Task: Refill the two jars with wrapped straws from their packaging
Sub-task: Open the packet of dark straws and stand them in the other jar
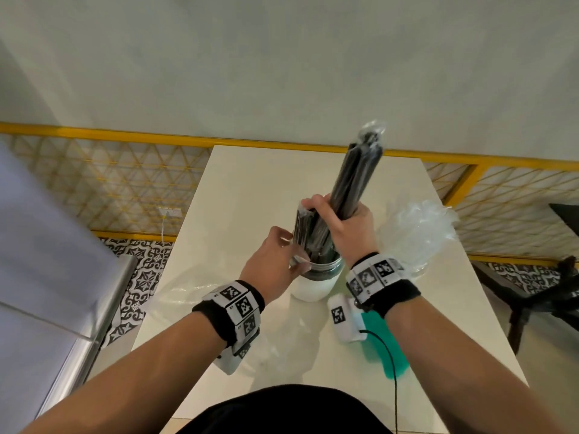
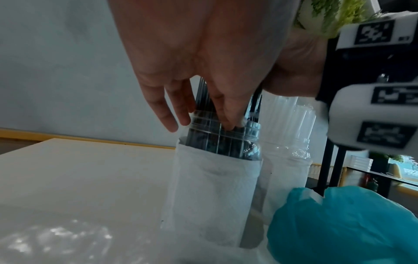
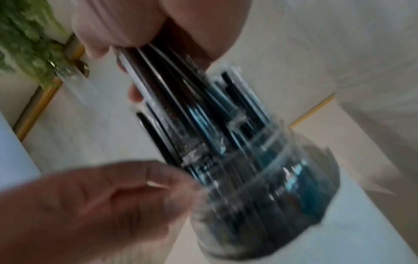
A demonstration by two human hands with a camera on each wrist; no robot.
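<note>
A clear jar (image 1: 316, 283) wrapped in white paper stands mid-table, crowded with black wrapped straws. My right hand (image 1: 341, 214) grips a tall bundle of black wrapped straws (image 1: 357, 180) upright, its lower end inside the jar mouth. My left hand (image 1: 282, 249) pinches the jar's rim from the left. In the left wrist view its fingers (image 2: 172, 123) lie outside the rim and its thumb presses in among the straws of the jar (image 2: 212, 187). The blurred right wrist view shows the bundle (image 3: 172, 92) entering the jar (image 3: 260, 196). A second jar (image 1: 418, 269) of clear straws stands to the right.
A teal plastic bag (image 1: 385, 346) lies near the table's (image 1: 250, 189) front right, under my right wrist. Clear plastic packaging (image 1: 175, 296) lies at the left edge. A yellow lattice railing (image 1: 125, 183) runs behind the table, and a dark chair (image 1: 532, 296) stands to the right.
</note>
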